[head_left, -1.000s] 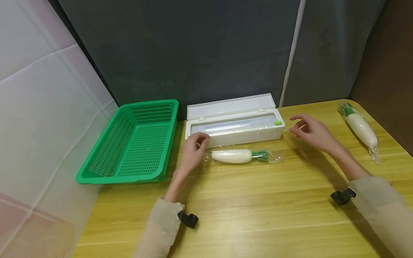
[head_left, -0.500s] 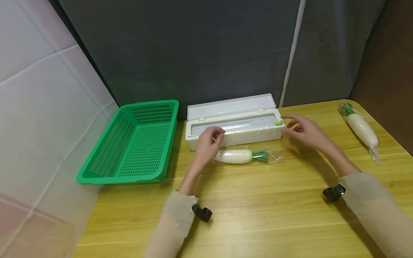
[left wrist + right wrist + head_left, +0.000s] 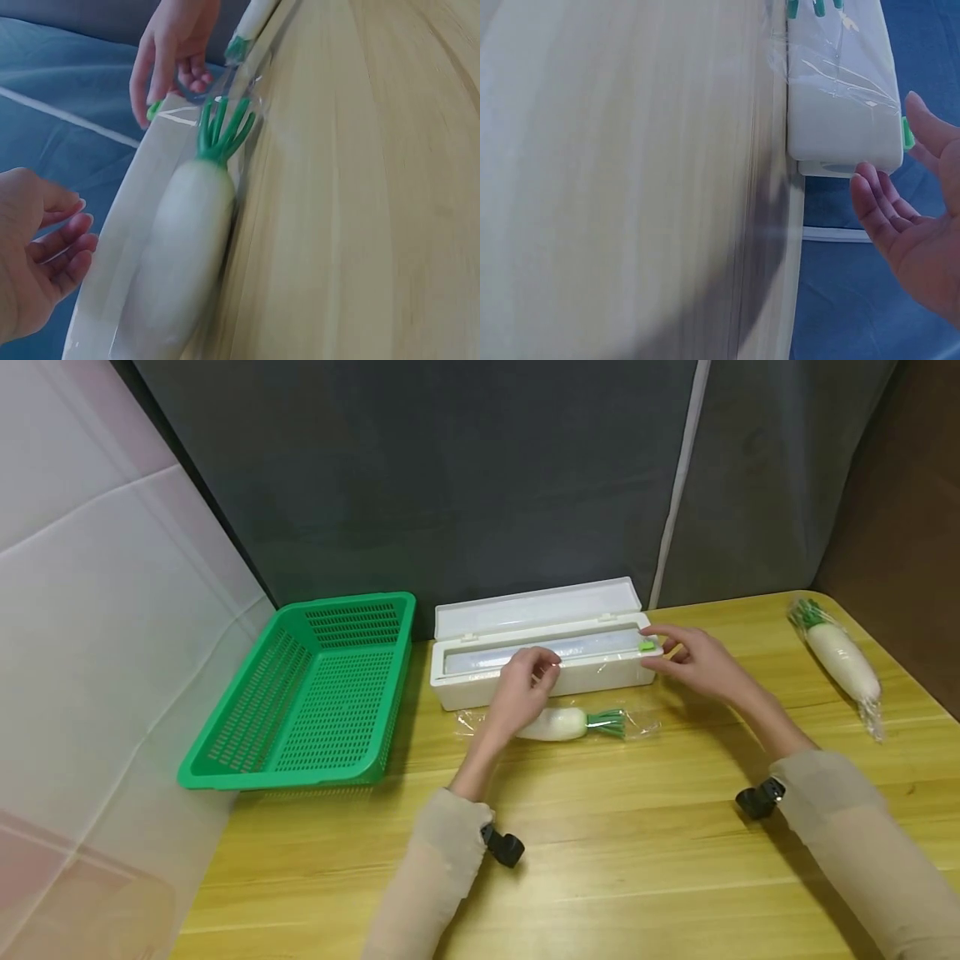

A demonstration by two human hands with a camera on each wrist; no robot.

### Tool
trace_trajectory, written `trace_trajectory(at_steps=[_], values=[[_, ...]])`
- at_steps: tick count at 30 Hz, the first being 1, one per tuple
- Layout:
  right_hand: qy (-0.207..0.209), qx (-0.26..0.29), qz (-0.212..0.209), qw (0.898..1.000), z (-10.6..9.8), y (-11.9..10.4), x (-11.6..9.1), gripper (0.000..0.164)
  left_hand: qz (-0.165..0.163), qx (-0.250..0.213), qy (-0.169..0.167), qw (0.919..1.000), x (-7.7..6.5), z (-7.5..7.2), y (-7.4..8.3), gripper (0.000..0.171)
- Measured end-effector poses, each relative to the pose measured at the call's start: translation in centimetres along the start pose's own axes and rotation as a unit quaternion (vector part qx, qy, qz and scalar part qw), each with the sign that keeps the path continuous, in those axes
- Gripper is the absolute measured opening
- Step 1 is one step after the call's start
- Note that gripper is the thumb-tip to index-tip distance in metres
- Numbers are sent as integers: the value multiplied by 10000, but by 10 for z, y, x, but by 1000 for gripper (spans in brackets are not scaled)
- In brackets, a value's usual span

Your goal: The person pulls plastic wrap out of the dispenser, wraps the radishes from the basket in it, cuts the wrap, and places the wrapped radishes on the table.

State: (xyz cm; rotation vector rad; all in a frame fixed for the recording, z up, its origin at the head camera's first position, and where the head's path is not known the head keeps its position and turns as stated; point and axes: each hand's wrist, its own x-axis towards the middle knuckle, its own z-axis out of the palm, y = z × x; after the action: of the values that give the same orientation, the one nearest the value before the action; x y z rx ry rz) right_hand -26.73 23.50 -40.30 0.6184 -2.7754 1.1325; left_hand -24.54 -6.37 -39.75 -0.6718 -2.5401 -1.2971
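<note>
A white cling film dispenser [image 3: 540, 670] stands at the back with its lid [image 3: 536, 607] raised. Clear film hangs over its front and lies around a white radish [image 3: 564, 724] with green stalks, in front of it. My left hand [image 3: 522, 692], fingers loosely bent, hovers at the dispenser's front edge and covers the radish's left part; the left wrist view shows nothing between its fingers. At the dispenser's right end is my right hand [image 3: 697, 664], fingers and thumb apart, close to the green slider [image 3: 907, 133]. Whether the thumb touches the slider I cannot tell.
On the left sits a green slotted basket [image 3: 372, 727]. A second radish [image 3: 843, 660], wrapped in clear film, lies at the table's right edge. A dark grey cloth wall [image 3: 420, 477] rises behind the wooden table [image 3: 600, 860].
My left hand has moved right along the dispenser's front, from its left end to near its middle. My right hand has come left, up to the dispenser's right end.
</note>
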Motion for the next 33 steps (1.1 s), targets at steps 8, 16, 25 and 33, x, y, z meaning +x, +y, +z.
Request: trace_trajectory(at_steps=[8, 16, 25, 33], values=[[-123, -52, -78, 9999, 3, 3, 5, 53, 112, 85, -104, 9998, 10, 21, 5, 14], [-139, -54, 17, 9999, 7, 10, 8, 53, 245, 227, -212, 9992, 21, 37, 12, 14], [211, -11, 110, 9997, 9, 12, 7, 45, 535, 407, -313, 9972, 29, 53, 20, 14], [238, 125, 159, 9995, 10, 18, 10, 47, 728, 507, -211, 9958, 36, 67, 22, 14]])
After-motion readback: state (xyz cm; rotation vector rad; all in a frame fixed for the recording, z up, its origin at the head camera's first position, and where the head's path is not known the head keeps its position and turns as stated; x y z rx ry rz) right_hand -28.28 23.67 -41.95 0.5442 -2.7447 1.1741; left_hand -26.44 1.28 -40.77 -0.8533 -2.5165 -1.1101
